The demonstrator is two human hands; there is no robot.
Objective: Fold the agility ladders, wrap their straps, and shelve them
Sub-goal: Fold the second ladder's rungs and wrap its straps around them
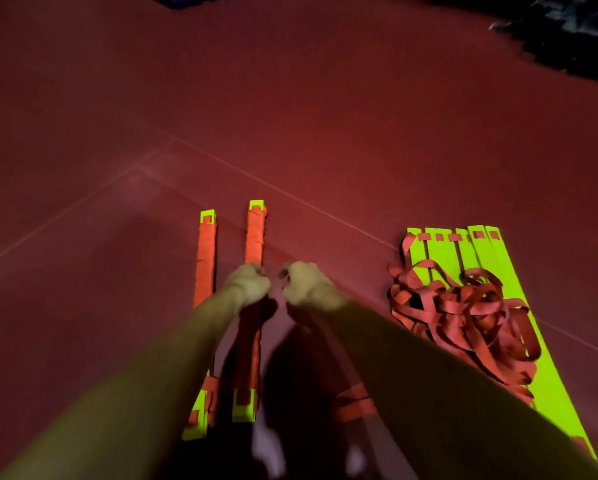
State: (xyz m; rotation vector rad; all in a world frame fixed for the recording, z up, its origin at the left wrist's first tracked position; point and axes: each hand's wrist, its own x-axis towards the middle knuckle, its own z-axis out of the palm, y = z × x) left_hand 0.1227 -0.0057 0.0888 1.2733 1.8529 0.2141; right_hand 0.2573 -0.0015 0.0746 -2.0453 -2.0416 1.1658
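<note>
Two folded agility ladders, neon-yellow rungs bound in orange strap, lie side by side on the red floor: the left bundle (204, 268) and the right bundle (255, 237). My left hand (247, 284) grips the right bundle near its middle. My right hand (306, 284) hovers just to its right with curled fingers; what it holds is too blurred to tell. A third ladder (463, 251), its yellow rungs stacked but unwrapped, lies at the right with a loose tangle of orange strap (463, 310) heaped on it.
The red floor (290, 116) has pale seam lines crossing it. A dark heap (574, 32) sits at the top right corner. A dark blue object edge (186, 0) shows at the top. Shadowed legs and pale shoes (268, 452) fill the bottom centre.
</note>
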